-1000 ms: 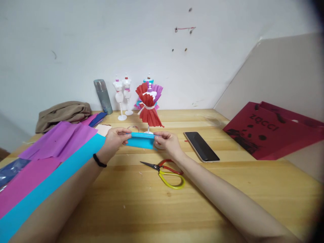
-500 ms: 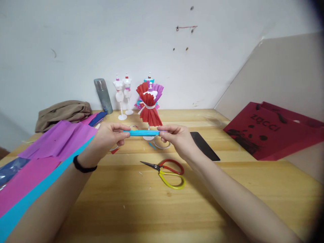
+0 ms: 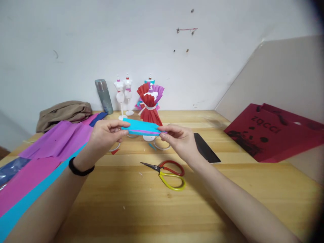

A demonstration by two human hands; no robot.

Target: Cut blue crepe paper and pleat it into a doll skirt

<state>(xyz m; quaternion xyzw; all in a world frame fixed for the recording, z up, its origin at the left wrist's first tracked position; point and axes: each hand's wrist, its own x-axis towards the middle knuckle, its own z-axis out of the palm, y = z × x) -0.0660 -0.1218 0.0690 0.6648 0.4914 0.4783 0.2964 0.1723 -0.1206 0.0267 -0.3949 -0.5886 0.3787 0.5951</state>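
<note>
Between my hands, above the table, is a folded piece of blue crepe paper [image 3: 140,125] with a thin purple layer showing along its lower fold. My left hand [image 3: 108,133] pinches its left end, a black band on the wrist. At the right end my right hand [image 3: 176,135] grips it between thumb and fingers. Just behind the paper stands a mini mannequin in a red pleated paper dress [image 3: 151,114] with a white tie at the waist. Scissors [image 3: 162,172] with one red and one yellow handle lie on the table below the hands.
Blue, pink and purple paper sheets [image 3: 58,138] cover the left side, near a brown cloth [image 3: 65,114]. A flask [image 3: 104,96] and bare white mannequins [image 3: 120,94] stand at the back. A black tablet [image 3: 206,148] and a red paper bag [image 3: 268,135] are on the right.
The paper was a narrow flat blue strip; now it has opened into a wider piece, its upper layer raised and purple showing inside. Both hands keep their hold at the ends.
</note>
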